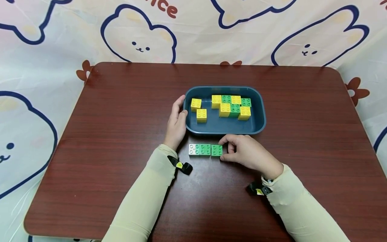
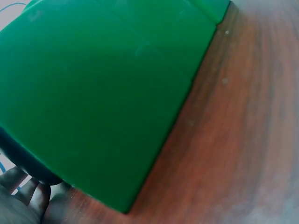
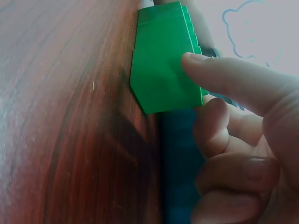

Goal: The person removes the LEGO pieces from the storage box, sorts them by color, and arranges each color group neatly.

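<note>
Pinching a green studded toy brick [image 1: 216,151] with the right hand [image 1: 249,153], just nearside of the blue tray [image 1: 223,132].
Touching the tray's left end with the left hand [image 1: 176,126]; could knock the brick row [image 1: 205,150] crooked by pushing unevenly.

Tabletop [image 1: 136,101]: dark reddish-brown wood grain, rounded far corners. Pale cloth [image 1: 196,43] behind tabletop and along both its sides, printed with navy-outlined cartoon animals [image 1: 139,33]. Brown lettering [image 1: 164,7] beyond tabletop's far edge, partly cut off. Brown flower [image 1: 81,74] beside tabletop's far left corner, second flower [image 1: 358,93] beside its right edge.
</note>
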`<action>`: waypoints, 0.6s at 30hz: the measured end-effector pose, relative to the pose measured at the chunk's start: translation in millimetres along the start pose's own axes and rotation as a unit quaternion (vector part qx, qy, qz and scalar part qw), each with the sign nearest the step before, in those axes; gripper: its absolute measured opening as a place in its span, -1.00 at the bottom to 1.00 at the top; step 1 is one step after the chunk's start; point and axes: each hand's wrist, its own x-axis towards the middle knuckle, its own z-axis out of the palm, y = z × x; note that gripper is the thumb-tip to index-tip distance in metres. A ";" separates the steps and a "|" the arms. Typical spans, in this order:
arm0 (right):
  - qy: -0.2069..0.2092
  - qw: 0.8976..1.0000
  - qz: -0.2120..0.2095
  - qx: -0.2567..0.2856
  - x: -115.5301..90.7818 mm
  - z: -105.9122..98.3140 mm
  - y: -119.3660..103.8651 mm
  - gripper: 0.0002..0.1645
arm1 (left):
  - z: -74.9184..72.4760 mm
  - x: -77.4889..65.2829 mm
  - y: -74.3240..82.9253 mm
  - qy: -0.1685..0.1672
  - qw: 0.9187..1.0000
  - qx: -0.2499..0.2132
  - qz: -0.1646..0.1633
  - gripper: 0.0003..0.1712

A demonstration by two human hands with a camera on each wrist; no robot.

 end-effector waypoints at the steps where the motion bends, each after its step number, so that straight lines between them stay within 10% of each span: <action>1: 0.001 1.000 -0.001 -0.001 0.0 0.1 0.0 -0.59 | 0.1 0.1 0.0 0.000 1.000 0.000 -0.001 -0.41; 18: 0.009 1.000 -0.003 -0.005 0.4 2.0 -1.5 -0.58 | 0.3 0.1 0.9 0.003 1.000 0.002 -0.002 -0.41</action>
